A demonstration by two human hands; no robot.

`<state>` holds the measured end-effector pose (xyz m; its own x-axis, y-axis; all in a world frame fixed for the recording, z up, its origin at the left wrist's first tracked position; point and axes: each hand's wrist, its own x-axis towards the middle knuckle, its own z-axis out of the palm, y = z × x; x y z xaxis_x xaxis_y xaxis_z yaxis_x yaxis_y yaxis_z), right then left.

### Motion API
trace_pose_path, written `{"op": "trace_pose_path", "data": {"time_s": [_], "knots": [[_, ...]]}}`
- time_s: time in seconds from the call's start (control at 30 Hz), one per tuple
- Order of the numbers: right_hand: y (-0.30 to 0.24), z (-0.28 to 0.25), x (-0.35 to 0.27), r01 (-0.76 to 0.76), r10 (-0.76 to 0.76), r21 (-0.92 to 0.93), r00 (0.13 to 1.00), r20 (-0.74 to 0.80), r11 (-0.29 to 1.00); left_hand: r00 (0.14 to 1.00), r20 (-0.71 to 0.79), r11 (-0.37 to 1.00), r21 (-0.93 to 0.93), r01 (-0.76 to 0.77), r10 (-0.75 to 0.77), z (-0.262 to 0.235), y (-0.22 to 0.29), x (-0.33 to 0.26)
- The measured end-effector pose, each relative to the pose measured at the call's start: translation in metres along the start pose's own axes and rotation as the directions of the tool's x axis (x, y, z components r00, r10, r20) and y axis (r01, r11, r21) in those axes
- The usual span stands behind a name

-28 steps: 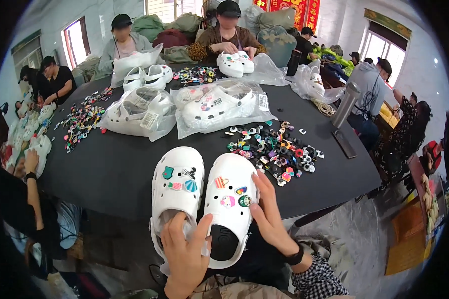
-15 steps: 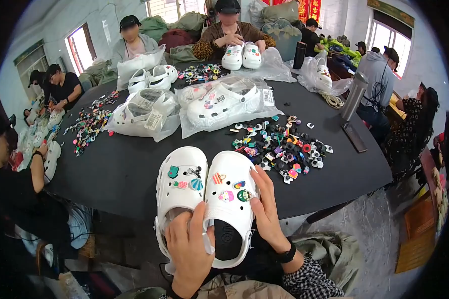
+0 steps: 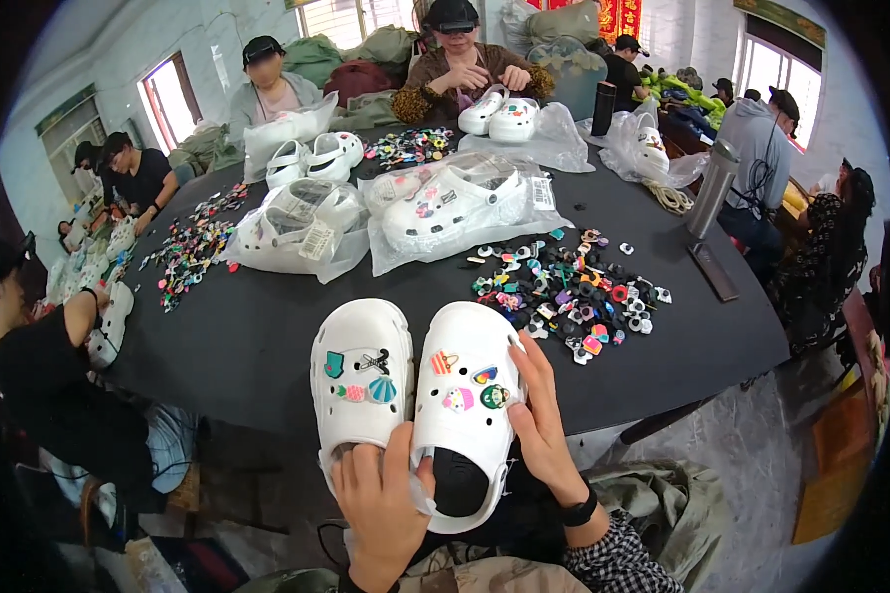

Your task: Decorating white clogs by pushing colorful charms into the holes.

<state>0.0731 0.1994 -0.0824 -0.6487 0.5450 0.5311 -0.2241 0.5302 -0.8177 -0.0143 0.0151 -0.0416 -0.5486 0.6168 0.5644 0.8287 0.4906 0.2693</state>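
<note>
The left hand's (image 3: 386, 509) curled fingers hold the left clog (image 3: 362, 333) at its opening, tips hidden; the right hand's (image 3: 544, 425) nearly straight, slightly parted fingers brace the right clog's (image 3: 465, 334) outer side. Beyond them lie charms (image 3: 591, 295).

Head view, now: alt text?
The wearer's left hand has its fingers in the opening of the left clog, white with colourful charms; the right hand rests against the outer side of the similar right clog. Beyond, a black table bears loose charms and bagged clogs, with two people across it.
</note>
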Motion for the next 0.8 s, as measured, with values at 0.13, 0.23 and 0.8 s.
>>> {"op": "trace_pose_path", "data": {"time_s": [0.13,0.23,0.8], "knots": [[0.002,0.001,0.005,0.021,-0.020,-0.019,0.998,0.061,1.000,0.999,-0.018,0.999,-0.028,0.038,-0.038,0.002,0.009,0.005],[0.005,-0.004,0.008,0.035,-0.029,-0.041,0.991,0.134,0.999,0.999,-0.010,0.995,-0.088,0.041,-0.042,0.002,0.008,0.009],[-0.003,0.001,0.001,0.004,-0.003,-0.006,0.988,0.153,1.000,0.991,-0.125,0.993,0.106,0.058,-0.045,-0.091,-0.221,0.085]]}}
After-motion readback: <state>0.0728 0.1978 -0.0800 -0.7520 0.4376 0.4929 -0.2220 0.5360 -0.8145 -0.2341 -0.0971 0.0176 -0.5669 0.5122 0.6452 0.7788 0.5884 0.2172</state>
